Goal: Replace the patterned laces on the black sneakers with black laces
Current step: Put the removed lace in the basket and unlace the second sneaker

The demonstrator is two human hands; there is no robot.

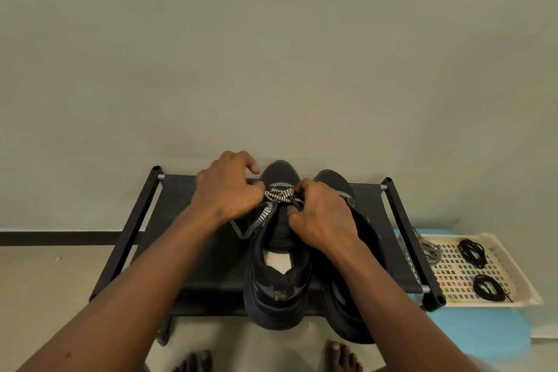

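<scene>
While pinched, lace (282,194) btwn L hand (231,193), R hand (321,216).

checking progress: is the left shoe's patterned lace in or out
Partly in: the patterned lace is laced across the front of the left shoe, one end hanging loose.

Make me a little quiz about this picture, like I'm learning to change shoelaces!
1. True or false: the left hand and right hand both hold the patterned lace on the left sneaker.
2. How many coiled black laces lie in the cream tray? A one, B two, C four.
3. Fill in: the sneakers stand on a black ____.
Key: 1 true; 2 B; 3 rack.
</scene>
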